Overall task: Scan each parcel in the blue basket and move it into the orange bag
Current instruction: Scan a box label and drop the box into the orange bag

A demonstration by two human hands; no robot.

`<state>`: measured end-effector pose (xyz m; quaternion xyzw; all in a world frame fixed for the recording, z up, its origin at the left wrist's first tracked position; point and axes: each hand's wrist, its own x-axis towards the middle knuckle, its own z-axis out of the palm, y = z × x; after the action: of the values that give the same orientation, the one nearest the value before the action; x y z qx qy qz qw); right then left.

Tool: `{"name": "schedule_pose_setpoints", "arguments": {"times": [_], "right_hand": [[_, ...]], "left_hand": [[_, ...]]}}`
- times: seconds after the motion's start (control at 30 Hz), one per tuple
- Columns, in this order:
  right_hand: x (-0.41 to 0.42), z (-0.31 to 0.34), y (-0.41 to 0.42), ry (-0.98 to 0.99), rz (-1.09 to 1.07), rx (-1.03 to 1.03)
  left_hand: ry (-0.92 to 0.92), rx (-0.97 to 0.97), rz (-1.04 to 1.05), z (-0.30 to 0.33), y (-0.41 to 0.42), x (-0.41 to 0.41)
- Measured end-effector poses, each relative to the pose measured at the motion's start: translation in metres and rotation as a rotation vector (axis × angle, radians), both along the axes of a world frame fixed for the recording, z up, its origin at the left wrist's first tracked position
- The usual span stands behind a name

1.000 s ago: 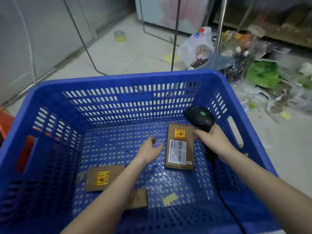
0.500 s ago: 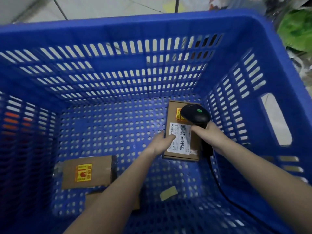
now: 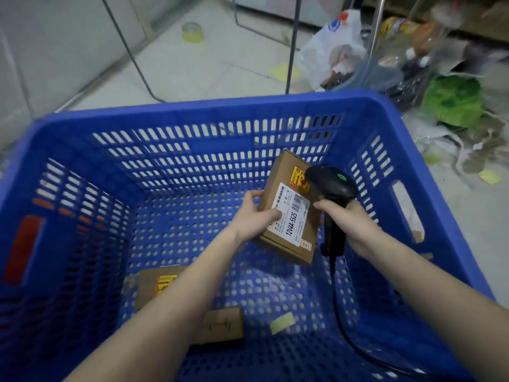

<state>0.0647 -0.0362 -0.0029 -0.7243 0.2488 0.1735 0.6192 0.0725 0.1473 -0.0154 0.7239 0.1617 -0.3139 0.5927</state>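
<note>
Gripping a flat brown cardboard parcel [image 3: 289, 208] inside the blue slotted plastic basket [image 3: 192, 111], the left hand [image 3: 254, 216] tilts it; the right hand [image 3: 355, 224] clasps a black handheld scanner [image 3: 330, 186] beside the parcel.

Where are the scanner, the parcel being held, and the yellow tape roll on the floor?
scanner [image 3: 332, 186], head view, on its black head.
parcel [image 3: 292, 216], head view, on its white label.
tape roll [image 3: 192, 32], head view, on its yellow side.

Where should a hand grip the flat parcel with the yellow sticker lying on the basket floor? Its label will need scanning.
Grip the flat parcel by its long edges, from above; it lies flat, sticker up, partly hidden under the left forearm. Keep the fingers off the top face.
</note>
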Motion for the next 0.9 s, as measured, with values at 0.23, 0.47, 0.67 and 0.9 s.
{"name": "schedule_pose_setpoints", "arguments": {"times": [0.23,0.47,0.67,0.9], "right_hand": [[-0.021,0.111,0.032,-0.246,-0.03,0.051],[-0.062,0.2,0.063,-0.394,0.03,0.164],[-0.103,0.228,0.086,-0.49,0.048,0.182],[-0.118,0.225,0.092,-0.481,0.09,0.169]], "left_hand": [[-0.131,-0.071,0.107,0.109,0.039,-0.032],[-0.208,-0.185,0.329,0.196,0.078,-0.079],[-0.323,-0.229,0.39,0.224,0.103,-0.124],[-0.406,-0.2,0.46,0.223,0.111,-0.136]]}}
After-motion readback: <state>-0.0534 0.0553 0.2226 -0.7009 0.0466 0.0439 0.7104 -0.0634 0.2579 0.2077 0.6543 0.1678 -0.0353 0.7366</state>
